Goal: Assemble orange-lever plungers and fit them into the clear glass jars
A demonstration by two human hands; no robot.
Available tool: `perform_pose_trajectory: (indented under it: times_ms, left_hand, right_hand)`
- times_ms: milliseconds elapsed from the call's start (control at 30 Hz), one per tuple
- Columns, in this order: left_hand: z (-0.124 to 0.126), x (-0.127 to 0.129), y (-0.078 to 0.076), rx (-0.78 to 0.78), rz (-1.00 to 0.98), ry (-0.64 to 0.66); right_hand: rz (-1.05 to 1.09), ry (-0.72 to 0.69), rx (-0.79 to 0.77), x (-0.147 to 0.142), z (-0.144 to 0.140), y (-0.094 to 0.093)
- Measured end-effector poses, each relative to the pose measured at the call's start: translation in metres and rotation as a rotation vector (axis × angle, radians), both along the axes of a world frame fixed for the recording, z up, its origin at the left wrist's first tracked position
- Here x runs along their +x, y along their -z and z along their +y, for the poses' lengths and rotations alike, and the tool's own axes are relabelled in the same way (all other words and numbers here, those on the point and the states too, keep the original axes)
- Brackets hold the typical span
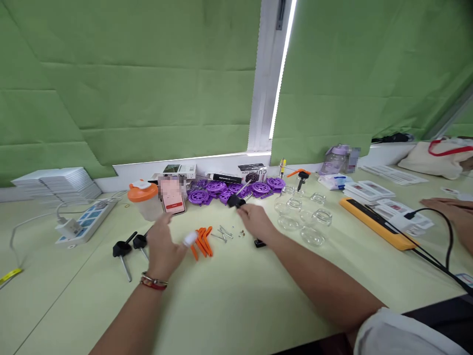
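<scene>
My right hand point(255, 222) grips a black plastic piece with a thin metal rod point(235, 200), held over the table in front of the purple wheel-shaped parts point(218, 189). My left hand point(162, 246) is open, thumb spread from the fingers, with a white wrap on the thumb tip. Beside it on the left lie two black pieces with metal rods point(121, 249); my hand partly hides the nearer one. Orange angled plastic pieces point(203, 241) and several screws point(224, 232) lie between my hands. A small black item point(259, 243) is partly under my right wrist.
Clear glass jars point(312, 234) stand right of my right hand. Behind my left hand are an orange-lidded cup point(145, 197) and a phone point(173, 197). A power strip point(87, 222) lies left, a yellow-orange bar point(377, 224) right. Another person's hand point(453, 214) rests at the far right.
</scene>
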State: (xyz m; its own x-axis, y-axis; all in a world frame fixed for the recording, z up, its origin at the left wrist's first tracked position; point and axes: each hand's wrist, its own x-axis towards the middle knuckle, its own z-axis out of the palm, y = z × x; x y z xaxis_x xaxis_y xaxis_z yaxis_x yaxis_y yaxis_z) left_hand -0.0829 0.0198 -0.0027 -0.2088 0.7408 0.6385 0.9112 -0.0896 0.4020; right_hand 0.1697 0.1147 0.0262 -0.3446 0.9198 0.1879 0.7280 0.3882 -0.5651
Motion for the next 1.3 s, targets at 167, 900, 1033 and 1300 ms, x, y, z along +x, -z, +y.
perform_pose_trajectory:
  times_ms: [167, 900, 1033, 1300]
  left_hand:
    - [0.012, -0.047, 0.003, -0.113, -0.19, -0.616]
    - [0.023, -0.065, 0.037, -0.438, 0.045, -0.408]
    - [0.024, -0.067, 0.04, -0.469, 0.013, -0.399]
    - [0.019, -0.056, 0.024, -0.339, -0.258, -0.312]
  right_hand:
    - [-0.131, 0.267, -0.016, 0.029, 0.073, 0.008]
    - [-0.267, 0.302, -0.135, 0.033, 0.102, 0.058]
    - [-0.248, 0.291, -0.085, 0.035, 0.094, 0.046]
    - [-0.143, 0.092, 0.06, 0.014, 0.043, 0.018]
